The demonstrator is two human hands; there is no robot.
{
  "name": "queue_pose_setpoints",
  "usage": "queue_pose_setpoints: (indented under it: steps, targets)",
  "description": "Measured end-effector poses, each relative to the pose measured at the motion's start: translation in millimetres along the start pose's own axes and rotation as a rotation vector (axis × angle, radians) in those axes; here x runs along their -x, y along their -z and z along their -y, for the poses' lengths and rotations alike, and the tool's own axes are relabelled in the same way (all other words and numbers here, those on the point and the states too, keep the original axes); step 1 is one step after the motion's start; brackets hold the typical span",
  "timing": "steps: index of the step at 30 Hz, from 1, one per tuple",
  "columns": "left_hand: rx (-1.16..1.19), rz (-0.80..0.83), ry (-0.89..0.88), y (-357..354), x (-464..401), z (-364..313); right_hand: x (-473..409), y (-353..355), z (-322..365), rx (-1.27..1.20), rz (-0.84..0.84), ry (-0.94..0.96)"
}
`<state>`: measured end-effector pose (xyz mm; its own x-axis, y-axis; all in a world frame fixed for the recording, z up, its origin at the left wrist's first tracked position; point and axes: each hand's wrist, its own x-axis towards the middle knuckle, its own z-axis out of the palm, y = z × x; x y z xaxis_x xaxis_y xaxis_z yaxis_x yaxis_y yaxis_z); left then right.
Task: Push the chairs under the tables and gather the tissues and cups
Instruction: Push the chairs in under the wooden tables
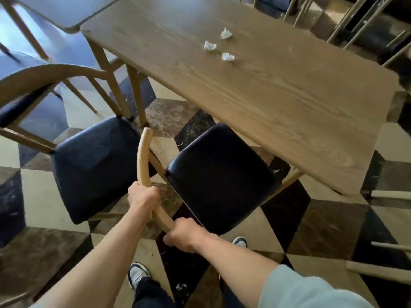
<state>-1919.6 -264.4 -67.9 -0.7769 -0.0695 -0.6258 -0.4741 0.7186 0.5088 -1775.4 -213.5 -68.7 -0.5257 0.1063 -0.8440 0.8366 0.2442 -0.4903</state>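
Observation:
A wooden chair with a black padded seat [220,176] stands at the near edge of a long wooden table [278,103], its seat front just under the tabletop. Both hands grip its curved wooden backrest [143,156]: my left hand [143,200] higher on the rail, my right hand [185,235] lower and nearer me. Three crumpled white tissues [210,46] [226,33] [228,56] lie close together on the table's far half. No cups are in view.
A second chair with a black seat [93,167] stands to the left, pulled out from the table and angled. Another table [62,12] is at the far left. Metal chair legs [355,23] crowd the top right. The floor is chequered tile; my feet [138,274] are below.

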Motion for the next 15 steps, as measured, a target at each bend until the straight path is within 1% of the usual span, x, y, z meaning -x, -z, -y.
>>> queue_pose_setpoints:
  steps: [3, 6, 10, 15]
  targets:
    - [0.085, -0.040, 0.057, -28.5, 12.6, -9.1, 2.6, 44.6, -16.9, 0.130, 0.041, 0.027]
    - [0.150, -0.076, 0.114, -58.8, 23.1, -19.6, -4.9, 79.4, -38.3, 0.219, 0.047, 0.026]
    - [0.217, -0.057, 0.129, -89.7, 33.6, -35.8, -9.3, 115.0, -61.8, 0.259, 0.053, 0.028]
    - [0.226, 0.016, 0.125, -122.0, 48.0, -57.3, -2.5, 147.7, -86.9, 0.227, 0.012, 0.018]
